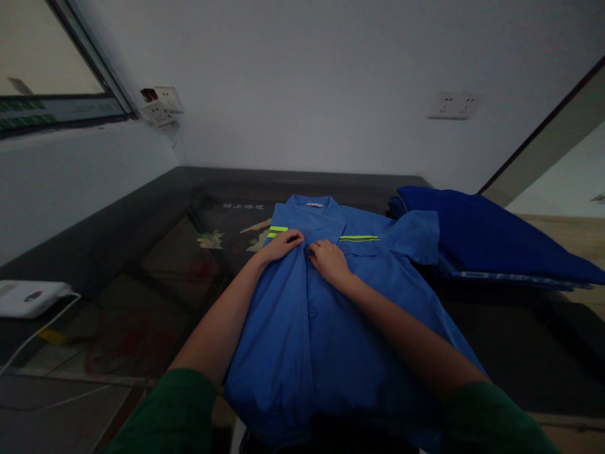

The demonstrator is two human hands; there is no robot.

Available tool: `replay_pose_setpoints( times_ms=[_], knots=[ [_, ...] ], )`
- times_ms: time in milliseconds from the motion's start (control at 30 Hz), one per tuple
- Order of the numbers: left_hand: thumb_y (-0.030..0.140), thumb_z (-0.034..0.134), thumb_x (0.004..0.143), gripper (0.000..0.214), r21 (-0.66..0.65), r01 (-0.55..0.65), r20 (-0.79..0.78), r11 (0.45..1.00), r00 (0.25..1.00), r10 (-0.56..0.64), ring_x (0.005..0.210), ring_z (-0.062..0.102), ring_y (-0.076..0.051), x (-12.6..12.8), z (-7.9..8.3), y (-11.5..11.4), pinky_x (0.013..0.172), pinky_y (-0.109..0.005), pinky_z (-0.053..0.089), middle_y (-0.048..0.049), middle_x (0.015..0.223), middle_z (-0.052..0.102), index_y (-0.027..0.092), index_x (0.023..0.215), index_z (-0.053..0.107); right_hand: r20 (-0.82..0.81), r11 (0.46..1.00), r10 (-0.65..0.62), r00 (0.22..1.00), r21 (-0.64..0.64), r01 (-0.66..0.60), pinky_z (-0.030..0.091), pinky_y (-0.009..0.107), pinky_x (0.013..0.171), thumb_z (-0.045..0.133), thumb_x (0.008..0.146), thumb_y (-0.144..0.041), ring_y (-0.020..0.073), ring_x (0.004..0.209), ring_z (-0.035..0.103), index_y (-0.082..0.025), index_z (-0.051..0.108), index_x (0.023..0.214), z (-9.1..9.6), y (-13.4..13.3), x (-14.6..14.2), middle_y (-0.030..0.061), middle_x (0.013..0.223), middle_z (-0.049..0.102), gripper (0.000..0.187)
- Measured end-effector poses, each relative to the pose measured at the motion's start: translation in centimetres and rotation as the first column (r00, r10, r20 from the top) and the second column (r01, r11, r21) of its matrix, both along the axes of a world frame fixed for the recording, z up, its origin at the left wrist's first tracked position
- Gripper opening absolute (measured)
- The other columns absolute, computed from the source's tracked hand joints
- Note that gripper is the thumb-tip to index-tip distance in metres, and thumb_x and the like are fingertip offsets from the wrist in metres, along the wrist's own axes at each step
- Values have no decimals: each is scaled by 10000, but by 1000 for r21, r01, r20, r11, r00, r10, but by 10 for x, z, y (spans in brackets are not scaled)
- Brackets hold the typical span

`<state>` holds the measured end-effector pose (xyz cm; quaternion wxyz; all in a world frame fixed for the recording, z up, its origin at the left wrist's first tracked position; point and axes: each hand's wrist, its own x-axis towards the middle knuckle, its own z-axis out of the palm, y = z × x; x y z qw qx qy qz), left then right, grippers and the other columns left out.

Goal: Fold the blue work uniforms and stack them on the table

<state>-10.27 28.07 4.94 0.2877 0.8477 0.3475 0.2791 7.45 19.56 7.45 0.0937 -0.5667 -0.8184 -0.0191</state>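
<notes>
A blue short-sleeved shirt (pixel 359 328) with yellow-green stripes lies front up on the dark table, its collar toward the wall and its lower part hanging over the near edge. On the left side of the front opening, my left hand (pixel 282 244) pinches the cloth just under the collar. Close beside it, my right hand (pixel 328 260) is closed on the other edge of the opening, fingers curled. A small gap separates the two hands. Whether a button sits between the fingers is hidden. Lower on the front, a button (pixel 311 313) shows.
Folded dark blue cloth (pixel 482 233) is piled at the right, against the shirt's sleeve. A white device (pixel 33 299) with a cable lies at the left edge of the dark glossy table (pixel 155 284). Sockets (pixel 454 106) are set in the wall behind.
</notes>
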Motion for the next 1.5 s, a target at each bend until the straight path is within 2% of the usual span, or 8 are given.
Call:
replay_pose_setpoints(
  times_ms=[167, 400, 700, 900, 1033, 1233, 1400, 1500],
  knots=[
    [309, 463, 891, 188, -5, 2, 16, 1000, 1000, -2, 866, 566, -172, 0, -1, 0, 858, -296, 448, -30, 872, 618, 170, 853, 584, 9, 1000, 13, 1000, -16, -13, 397, 324, 857, 473, 925, -205, 230, 1018, 552, -159, 610, 1081, 1, 3, 1, 111, 1067, 654, 213],
    [308, 471, 884, 180, -27, 3, 11, 1000, 1000, -3, 871, 567, -172, 1, -3, 2, 857, -290, 443, -25, 867, 623, 173, 846, 585, 103, 995, 54, 993, 77, -62, 373, 339, 833, 361, 939, -114, 252, 1014, 537, -134, 590, 1127, 1, -1, 0, 137, 1064, 654, 297],
    [346, 469, 886, 213, -40, 19, 54, 999, 998, -17, 859, 565, -174, 0, -3, 2, 851, -294, 442, -22, 855, 611, 169, 850, 581, -29, 1000, 24, 999, 5, -24, 371, 324, 824, 487, 938, -229, 238, 1005, 543, -160, 603, 1074, -8, 4, 4, 92, 1055, 661, 192],
    [355, 459, 896, 225, -27, 25, 47, 999, 999, -23, 853, 569, -174, -1, -4, 3, 848, -297, 443, -21, 859, 615, 171, 857, 582, 87, 991, 68, 994, 109, -77, 350, 348, 853, 359, 962, -140, 246, 1005, 520, -140, 604, 1095, -4, 9, 7, 114, 1059, 647, 278],
    [323, 471, 893, 196, 2, 13, 37, 1000, 999, -13, 854, 571, -173, 0, -7, 4, 838, -293, 444, -22, 860, 615, 169, 865, 591, 181, 980, 143, 973, 108, -165, 351, 359, 874, 367, 958, -142, 248, 1017, 511, -140, 622, 1087, -5, -1, 7, 127, 1075, 632, 286],
    [270, 472, 900, 165, 120, -23, -76, 992, 997, 33, 924, 559, -182, 6, -6, 3, 889, -319, 430, -36, 916, 620, 180, 881, 609, 172, 989, 121, 978, 61, -133, 413, 364, 860, 449, 947, -282, 266, 1079, 500, -139, 571, 1230, -4, -23, 2, 139, 1224, 580, 340],
    [292, 460, 912, 188, 213, -74, -224, 974, 967, 122, 1022, 532, -202, 10, -2, -5, 953, -370, 404, -53, 1027, 604, 198, 932, 622, 98, 986, 166, 981, 9, -168, 391, 402, 995, 462, 933, -253, 280, 1190, 473, -74, 497, 1332, -6, -28, 4, 161, 1324, 539, 439],
    [286, 445, 908, 197, 277, -119, -335, 954, 918, 211, 1090, 505, -230, 16, 2, -16, 953, -410, 405, -61, 1125, 576, 217, 980, 615, -18, 977, 209, 978, -27, -210, 355, 362, 1063, 443, 927, -181, 238, 1227, 479, -63, 520, 1319, -8, -30, 11, 150, 1336, 547, 417]
  ],
)
